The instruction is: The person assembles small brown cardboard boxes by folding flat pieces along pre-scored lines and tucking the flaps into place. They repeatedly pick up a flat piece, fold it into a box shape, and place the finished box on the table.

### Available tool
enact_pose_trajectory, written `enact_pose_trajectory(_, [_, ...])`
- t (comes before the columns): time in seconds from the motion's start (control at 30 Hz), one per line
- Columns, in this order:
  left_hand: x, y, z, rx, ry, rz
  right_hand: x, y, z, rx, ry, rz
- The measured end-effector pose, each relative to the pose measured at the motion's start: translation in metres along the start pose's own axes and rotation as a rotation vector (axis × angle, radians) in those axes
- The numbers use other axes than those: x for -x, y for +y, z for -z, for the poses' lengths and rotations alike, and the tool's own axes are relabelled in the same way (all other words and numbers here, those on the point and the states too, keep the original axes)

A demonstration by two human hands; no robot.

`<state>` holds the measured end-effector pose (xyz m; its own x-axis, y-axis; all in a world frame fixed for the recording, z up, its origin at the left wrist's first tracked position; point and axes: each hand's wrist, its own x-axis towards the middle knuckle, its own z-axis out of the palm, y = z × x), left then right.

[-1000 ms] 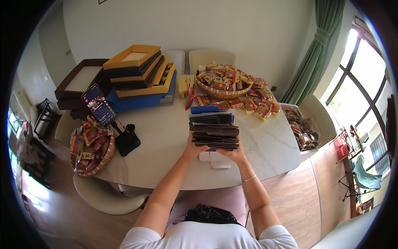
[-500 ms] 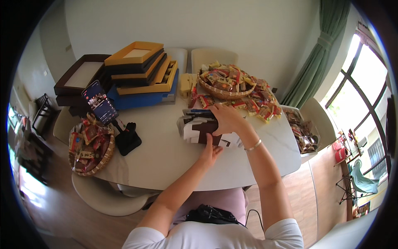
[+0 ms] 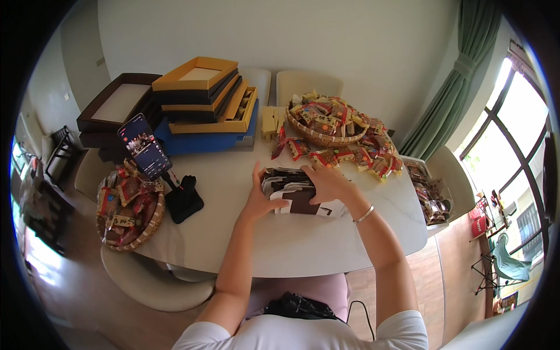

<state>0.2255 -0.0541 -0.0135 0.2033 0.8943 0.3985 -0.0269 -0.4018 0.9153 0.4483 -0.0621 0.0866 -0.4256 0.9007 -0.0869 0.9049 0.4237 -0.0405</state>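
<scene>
A bundle of brown and white folded card pieces (image 3: pixel 301 202) stands on the table in front of me, its upper edges uneven. My left hand (image 3: pixel 261 197) lies along its left side, fingers pointing away from me and thumb across the near face. From the right, my right hand (image 3: pixel 330 185) grips the bundle, with fingers over the far top edge and thumb at the front. Between them the two hands hold the pieces together. Further white pieces lie partly under the right hand, and the far side of the bundle is hidden.
Wrapped snacks fill a wicker basket (image 3: pixel 326 139) and lie around it; another basket (image 3: pixel 153 224) stands left. A phone (image 3: pixel 143 146) sits on a black stand (image 3: pixel 184 201). Yellow and brown boxes (image 3: pixel 195 76) are piled on a blue one (image 3: pixel 198 144). A snack-filled white bin (image 3: pixel 438 217) is at right.
My left hand has shifted from the bundle's near edge to its left side, its fingers now stretched upward. The bundle stands more upright and squarer. The view has shifted slightly.
</scene>
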Motion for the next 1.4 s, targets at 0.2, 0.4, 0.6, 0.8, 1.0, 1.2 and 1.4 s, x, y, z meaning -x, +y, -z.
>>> enact_pose_trajectory(0.2, [-0.018, -0.054, 0.018, 0.287, 0.091, 0.147, -0.034, -0.009, 0.021, -0.125, -0.073, -0.077])
enact_pose_trajectory(0.4, [-0.031, -0.067, 0.041, 0.31, 0.706, 0.16, -0.099, 0.008, -0.021, -1.097, -0.16, -0.168])
enact_pose_trajectory(0.6, [-0.027, -0.037, 0.036, 0.317, 0.376, 0.462, -0.092, -0.022, -0.074, -1.896, -0.143, -0.282])
enact_pose_trajectory(0.8, [-0.02, -0.037, 0.019, 0.46, 0.169, 0.444, -0.048, -0.025, -0.081, -1.948, -0.008, -0.38])
enact_pose_trajectory(1.0, [-0.02, -0.051, -0.03, 0.532, 0.079, 0.335, -0.017, 0.014, -0.083, -1.783, 0.078, -0.477])
enact_pose_trajectory(1.2, [-0.035, -0.049, -0.063, 0.621, 0.043, 0.351, -0.005, 0.041, -0.082, -1.63, 0.183, -0.528])
enact_pose_trajectory(1.4, [-0.039, -0.067, -0.051, 0.608, 0.038, 0.397, -0.012, 0.03, -0.098, -1.505, 0.295, -0.532])
